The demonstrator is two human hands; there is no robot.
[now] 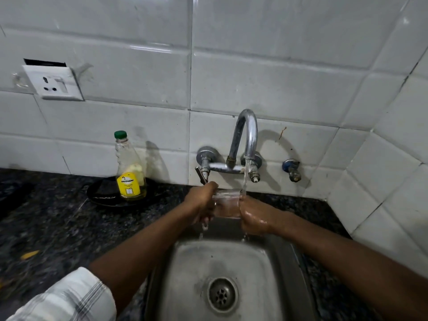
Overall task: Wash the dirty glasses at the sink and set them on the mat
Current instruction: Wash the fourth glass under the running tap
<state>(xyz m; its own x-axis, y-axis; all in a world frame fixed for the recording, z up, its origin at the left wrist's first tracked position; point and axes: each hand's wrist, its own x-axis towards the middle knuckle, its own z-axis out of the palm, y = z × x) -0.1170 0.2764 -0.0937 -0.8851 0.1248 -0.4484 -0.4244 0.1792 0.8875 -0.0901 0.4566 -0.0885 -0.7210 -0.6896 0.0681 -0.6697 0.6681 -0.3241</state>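
Nearest, at 7 o'clock: a checked sleeve (64,295), pushed back off the forearm, presumably to stay dry. At 6 o'clock: the steel sink (185,262) with its drain (222,294), wet, placed to catch all runoff.

Above the basin, just past centre toward 12 o'clock: the glass (227,205), held on its side between both hands, directly over the sink for drip capture. Gripped at its 9 o'clock end by the left hand (201,202), fingers curled and clamped round the glass. Gripped at its 3 o'clock end by the right hand (254,218), fingers wrapped round it likewise, wet and shining. Positioned to take the water stream (246,174) at the right-hand end. Judged as a rinse in progress, with a two-handed hold for security on slippery glass.

Further, at 12 o'clock: the wall-mounted tap (246,133), running.

At 10 o'clock: a detergent bottle (129,172) with a green cap, upright on a black plate (102,195) on the dark counter (46,228), near the left hand. Probably kept there for quick soap access and spill containment.

Farthest, high at 10 o'clock: a wall socket (54,82).

No view of the mat; set-down not yet done.
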